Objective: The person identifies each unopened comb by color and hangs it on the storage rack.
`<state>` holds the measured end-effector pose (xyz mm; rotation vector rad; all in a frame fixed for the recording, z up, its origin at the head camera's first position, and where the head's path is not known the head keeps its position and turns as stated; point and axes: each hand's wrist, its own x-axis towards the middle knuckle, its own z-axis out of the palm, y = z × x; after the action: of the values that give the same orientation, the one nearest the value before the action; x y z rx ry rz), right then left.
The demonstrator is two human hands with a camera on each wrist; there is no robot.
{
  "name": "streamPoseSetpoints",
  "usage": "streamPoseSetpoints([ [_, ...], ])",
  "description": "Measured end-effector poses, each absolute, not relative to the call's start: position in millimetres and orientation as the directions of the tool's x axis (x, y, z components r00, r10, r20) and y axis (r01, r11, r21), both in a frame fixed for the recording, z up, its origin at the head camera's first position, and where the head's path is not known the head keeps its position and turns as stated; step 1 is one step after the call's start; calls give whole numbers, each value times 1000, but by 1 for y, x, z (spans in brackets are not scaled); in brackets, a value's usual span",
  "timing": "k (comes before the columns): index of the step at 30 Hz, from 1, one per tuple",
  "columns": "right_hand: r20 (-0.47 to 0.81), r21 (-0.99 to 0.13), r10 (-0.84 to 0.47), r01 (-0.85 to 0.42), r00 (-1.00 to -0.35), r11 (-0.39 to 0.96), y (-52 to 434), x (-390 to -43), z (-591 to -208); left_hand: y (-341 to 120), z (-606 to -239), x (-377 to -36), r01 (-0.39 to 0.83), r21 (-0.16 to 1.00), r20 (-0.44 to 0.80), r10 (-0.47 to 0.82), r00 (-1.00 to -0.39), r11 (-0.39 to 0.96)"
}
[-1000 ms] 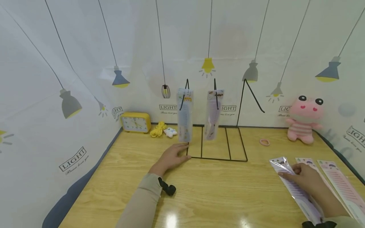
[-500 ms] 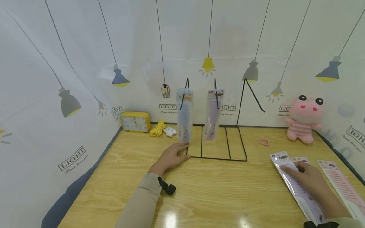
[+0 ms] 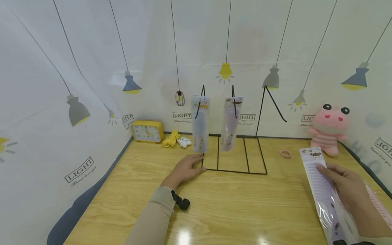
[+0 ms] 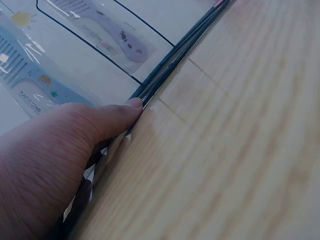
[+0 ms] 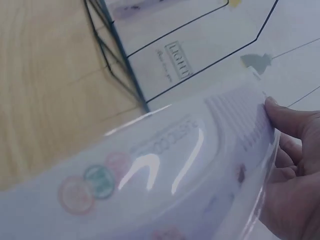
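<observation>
My right hand point(image 3: 352, 187) pinches a purple plastic comb point(image 3: 318, 183) in a clear package with a printed header, raised at the right side of the table. In the right wrist view the thumb point(image 5: 287, 115) lies on the package near the comb's teeth. My left hand point(image 3: 185, 170) rests at the left front corner of a black wire rack point(image 3: 235, 171), thumb on its front bar. Packaged blue combs point(image 3: 200, 127) hang from the rack's left hook, and a packaged purple comb point(image 3: 229, 127) from the middle one. The right hook point(image 3: 275, 104) is bare.
A packaged pink comb point(image 3: 379, 206) lies at the right, partly behind my right hand. Along the back stand a yellow clock point(image 3: 147, 131), yellow cord point(image 3: 171, 139), a small white figure point(image 3: 184, 142) and a pink plush toy point(image 3: 329, 129). A pink ring point(image 3: 285, 154) lies beside the rack.
My right hand has lifted the packaged purple comb off the table, bringing it up and more upright. The left hand stays at the rack's corner.
</observation>
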<state>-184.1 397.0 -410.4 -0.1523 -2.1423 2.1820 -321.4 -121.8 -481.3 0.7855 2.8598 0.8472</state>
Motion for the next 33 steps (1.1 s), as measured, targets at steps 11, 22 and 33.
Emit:
streamPoseSetpoints([
  [11,107,-982,67,-116,-992,-150,359,-180,-369,-122,-487,-325,484,525,135,493,-859,700],
  [22,238,-951,69,-218,-969,217,304,-189,-335,-121,-486,-326,489,517,132,499,-856,703],
  [33,304,-871,95,-236,-948,431,247,-201,-314,-121,-487,-325,486,519,131,497,-858,703],
])
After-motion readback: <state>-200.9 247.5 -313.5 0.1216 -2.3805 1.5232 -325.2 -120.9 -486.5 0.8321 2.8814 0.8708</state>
